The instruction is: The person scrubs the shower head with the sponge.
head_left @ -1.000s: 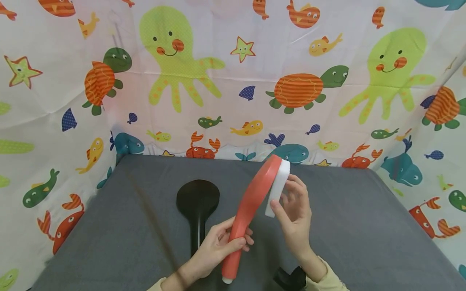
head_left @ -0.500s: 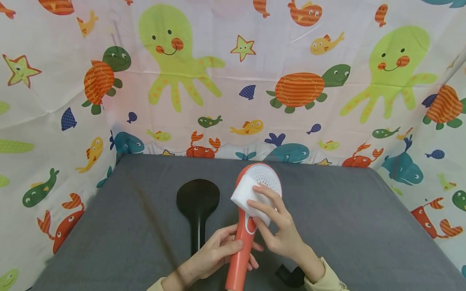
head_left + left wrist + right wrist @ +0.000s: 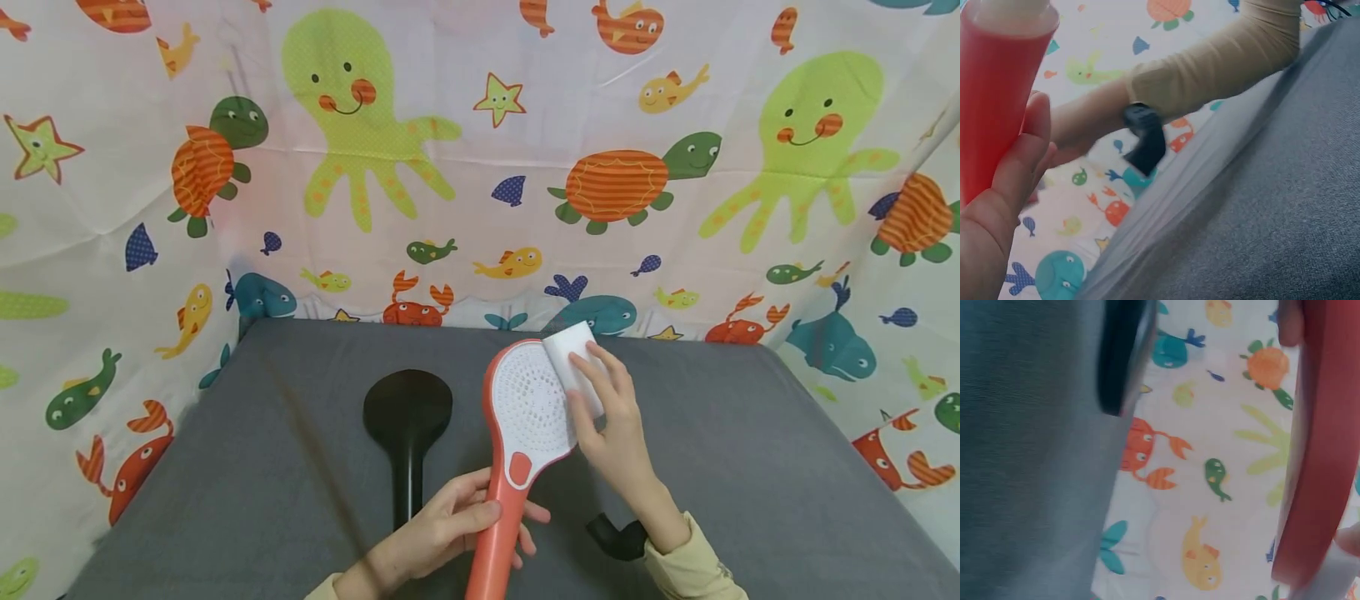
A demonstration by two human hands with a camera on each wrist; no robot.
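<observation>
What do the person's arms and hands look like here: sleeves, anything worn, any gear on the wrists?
Both hands are bare, no gloves or rings visible. The right hand comes out of a pale yellow-beige long sleeve, with a black wrist-mounted device under the wrist. The left hand shows only a sliver of the same pale cuff at the frame edge.

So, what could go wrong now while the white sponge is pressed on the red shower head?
The left hand holds the red shower head only low on its handle, so pressure from the right hand near the top could tilt or twist it. The white sponge sits at the face's upper right edge and might slip off. If dropped, the head could hit the black shower head lying beside it.
</observation>
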